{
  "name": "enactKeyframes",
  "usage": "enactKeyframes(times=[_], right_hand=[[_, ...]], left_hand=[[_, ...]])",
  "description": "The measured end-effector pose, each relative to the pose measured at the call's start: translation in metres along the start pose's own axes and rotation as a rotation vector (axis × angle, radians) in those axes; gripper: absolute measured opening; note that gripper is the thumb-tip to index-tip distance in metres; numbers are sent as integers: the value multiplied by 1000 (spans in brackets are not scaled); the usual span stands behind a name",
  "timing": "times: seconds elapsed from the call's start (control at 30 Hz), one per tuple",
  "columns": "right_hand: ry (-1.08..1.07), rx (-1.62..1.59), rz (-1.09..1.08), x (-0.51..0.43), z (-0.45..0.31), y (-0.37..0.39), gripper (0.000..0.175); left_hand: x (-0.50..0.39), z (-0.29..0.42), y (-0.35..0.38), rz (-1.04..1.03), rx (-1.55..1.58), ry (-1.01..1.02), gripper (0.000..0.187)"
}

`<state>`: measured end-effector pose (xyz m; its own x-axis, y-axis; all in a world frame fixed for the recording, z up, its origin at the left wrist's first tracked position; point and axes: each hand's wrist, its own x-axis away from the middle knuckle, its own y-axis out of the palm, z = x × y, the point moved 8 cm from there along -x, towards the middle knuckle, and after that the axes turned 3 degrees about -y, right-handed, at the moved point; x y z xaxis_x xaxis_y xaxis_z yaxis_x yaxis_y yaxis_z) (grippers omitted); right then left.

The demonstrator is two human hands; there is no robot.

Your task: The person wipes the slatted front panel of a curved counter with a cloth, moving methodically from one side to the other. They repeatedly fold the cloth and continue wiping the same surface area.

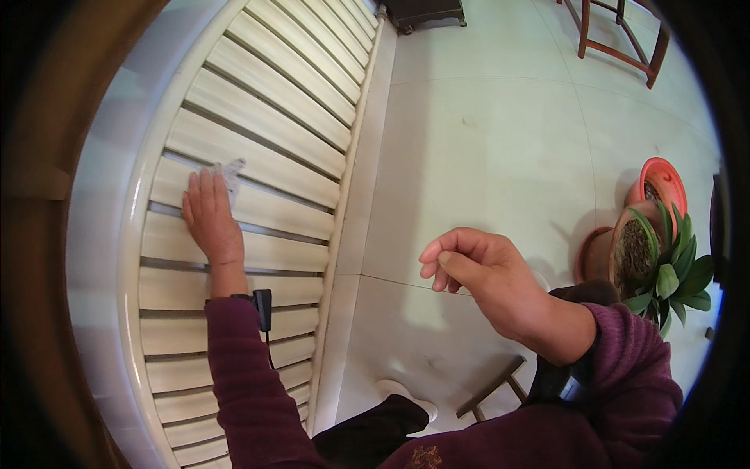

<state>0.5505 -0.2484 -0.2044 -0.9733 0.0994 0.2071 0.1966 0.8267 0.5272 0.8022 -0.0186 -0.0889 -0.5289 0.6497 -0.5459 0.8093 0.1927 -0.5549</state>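
Observation:
My left hand (209, 220) lies flat against a cream slatted radiator (234, 240), its fingers together and pointing up the picture. A crumpled pale cloth (232, 176) is pressed under it, sticking out past the fingers on their right side; the thumb is hidden. My right hand (483, 272) hangs in the air over the tiled floor, fingers loosely curled and thumb against the index finger. I see nothing in it.
Potted plants stand on the right: a leafy plant (674, 275) in a brown pot (599, 253) and a red pot (674, 182) behind. A wooden stool (495, 384) is beside my leg. Farther off are a wooden chair frame (615, 50) and a dark cabinet (425, 12).

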Motion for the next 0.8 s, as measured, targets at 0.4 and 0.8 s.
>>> enactKeyframes(times=[0.4, 0.8], right_hand=[[90, 71, 48, -3, 5, -7, 18], [142, 113, 60, -25, 26, 6, 17]], left_hand=[[135, 150, 152, -238, 192, 275, 41], [188, 192, 183, -307, 179, 246, 39]])
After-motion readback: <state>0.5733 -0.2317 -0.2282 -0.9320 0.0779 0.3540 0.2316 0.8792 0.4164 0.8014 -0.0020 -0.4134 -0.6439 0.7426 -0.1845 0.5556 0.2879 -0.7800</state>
